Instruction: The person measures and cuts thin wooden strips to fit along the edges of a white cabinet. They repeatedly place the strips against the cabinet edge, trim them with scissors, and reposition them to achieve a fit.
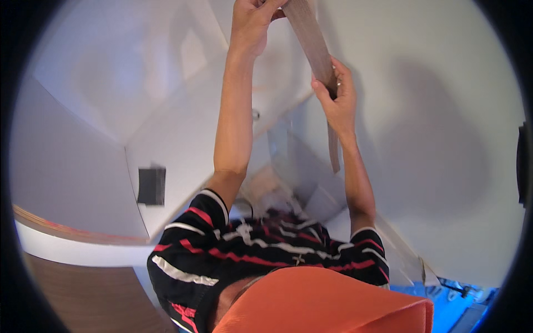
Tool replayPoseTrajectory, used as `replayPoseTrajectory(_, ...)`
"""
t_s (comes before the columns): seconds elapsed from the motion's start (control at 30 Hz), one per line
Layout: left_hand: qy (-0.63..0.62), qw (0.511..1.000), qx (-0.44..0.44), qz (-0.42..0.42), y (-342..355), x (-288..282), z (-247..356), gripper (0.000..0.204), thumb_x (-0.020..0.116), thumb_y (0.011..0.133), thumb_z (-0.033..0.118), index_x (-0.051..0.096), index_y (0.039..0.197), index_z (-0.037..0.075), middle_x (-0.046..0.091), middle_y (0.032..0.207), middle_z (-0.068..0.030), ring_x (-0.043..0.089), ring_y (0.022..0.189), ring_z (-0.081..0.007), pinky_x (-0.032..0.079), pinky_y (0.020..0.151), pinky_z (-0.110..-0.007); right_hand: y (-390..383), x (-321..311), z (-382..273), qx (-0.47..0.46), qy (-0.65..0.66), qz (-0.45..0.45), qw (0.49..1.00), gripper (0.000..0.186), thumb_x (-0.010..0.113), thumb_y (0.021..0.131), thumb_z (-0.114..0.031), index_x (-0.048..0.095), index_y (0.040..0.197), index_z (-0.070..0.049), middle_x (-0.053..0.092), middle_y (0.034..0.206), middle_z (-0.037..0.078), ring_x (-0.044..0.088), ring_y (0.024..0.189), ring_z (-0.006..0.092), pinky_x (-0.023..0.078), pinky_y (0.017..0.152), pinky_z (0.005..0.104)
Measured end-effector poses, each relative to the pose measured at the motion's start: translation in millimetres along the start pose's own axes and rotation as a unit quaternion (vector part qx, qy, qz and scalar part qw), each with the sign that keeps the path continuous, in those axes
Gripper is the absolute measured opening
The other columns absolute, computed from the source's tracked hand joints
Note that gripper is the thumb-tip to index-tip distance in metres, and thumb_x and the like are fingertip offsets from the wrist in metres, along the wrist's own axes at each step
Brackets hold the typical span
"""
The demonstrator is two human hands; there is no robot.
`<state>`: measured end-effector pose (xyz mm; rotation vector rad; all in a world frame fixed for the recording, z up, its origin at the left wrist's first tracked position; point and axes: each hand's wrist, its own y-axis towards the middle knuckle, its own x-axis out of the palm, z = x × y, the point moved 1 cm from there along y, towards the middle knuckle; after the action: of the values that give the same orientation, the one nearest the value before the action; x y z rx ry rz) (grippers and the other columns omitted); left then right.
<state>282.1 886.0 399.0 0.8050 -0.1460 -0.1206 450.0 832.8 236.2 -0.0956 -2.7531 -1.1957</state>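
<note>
My left hand (251,25) is at the top edge of the view, its fingers closed on the upper part of a long, flat, grey-brown strip with a wood-grain look (308,34). The picture's edge cuts off the strip's top end and some of those fingertips. Lower down and to the right, my right hand (340,97) grips the same strip between thumb and fingers. Below that hand the strip's narrow tail bends and hangs free beside my right forearm. Both arms are raised in front of a pale wall.
A pale wall panel (433,183) fills the right side. On the left, a white surface carries a dark square patch (151,186). A brown wood-grain surface (89,294) lies at lower left, and blue material (444,311) shows at lower right. An orange cap brim (327,302) covers the lower middle.
</note>
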Motion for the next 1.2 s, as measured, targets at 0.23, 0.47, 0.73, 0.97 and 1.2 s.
replayPoseTrajectory(0.23,0.09,0.972,-0.217,0.019,-171,-84,-25,0.034,0.077,0.094,0.025,0.059,0.114,0.006,0.066,0.098,-0.0033,0.065,0.087,-0.0124,0.054,0.077,-0.03,-129,-22,18,0.177,-0.061,-0.119,0.975,0.055,0.08,0.086,-0.007,0.06,0.137,-0.003,0.069,0.122,0.008,0.065,0.105,0.0152,0.052,0.091,0.0305)
replayPoseTrajectory(0.47,0.151,0.905,-0.385,-0.099,-273,-153,-16,0.02,0.067,0.101,0.022,0.063,0.107,0.004,0.065,0.09,-0.0011,0.064,0.079,-0.0105,0.053,0.075,-0.026,-138,-50,14,0.294,-0.143,-0.357,0.875,0.055,0.082,0.081,-0.01,0.066,0.134,-0.011,0.071,0.123,0.008,0.066,0.11,0.018,0.051,0.099,0.0327)
replayPoseTrajectory(0.73,0.092,0.824,-0.482,-0.285,-361,-184,-43,0.024,0.055,0.107,0.025,0.062,0.115,0.003,0.06,0.091,-0.0001,0.061,0.08,-0.0082,0.049,0.077,-0.024,-133,-46,38,0.421,-0.132,-0.496,0.748,0.053,0.078,0.081,-0.007,0.068,0.133,-0.012,0.07,0.121,0.009,0.067,0.106,0.0208,0.051,0.099,0.0323)
replayPoseTrajectory(0.97,-0.052,0.763,-0.579,-0.283,-441,-194,-85,0.028,0.066,0.103,0.029,0.063,0.12,0.006,0.062,0.097,0.0045,0.058,0.093,-0.009,0.048,0.084,-0.026,-131,-15,62,0.271,-0.199,-0.573,0.748,0.046,0.076,0.083,-0.015,0.07,0.128,-0.01,0.071,0.116,0.009,0.068,0.102,0.0231,0.054,0.092,0.0365)
replayPoseTrajectory(1.2,-0.207,0.722,-0.653,-0.094,-432,-206,-69,0.031,0.073,0.096,0.02,0.059,0.121,0.009,0.065,0.101,-0.001,0.065,0.093,-0.0131,0.056,0.086,-0.033,-74,83,90,0.132,-0.285,-0.391,0.865,0.046,0.081,0.086,-0.031,0.07,0.124,-0.009,0.066,0.122,0.009,0.066,0.104,0.0211,0.054,0.087,0.0329)
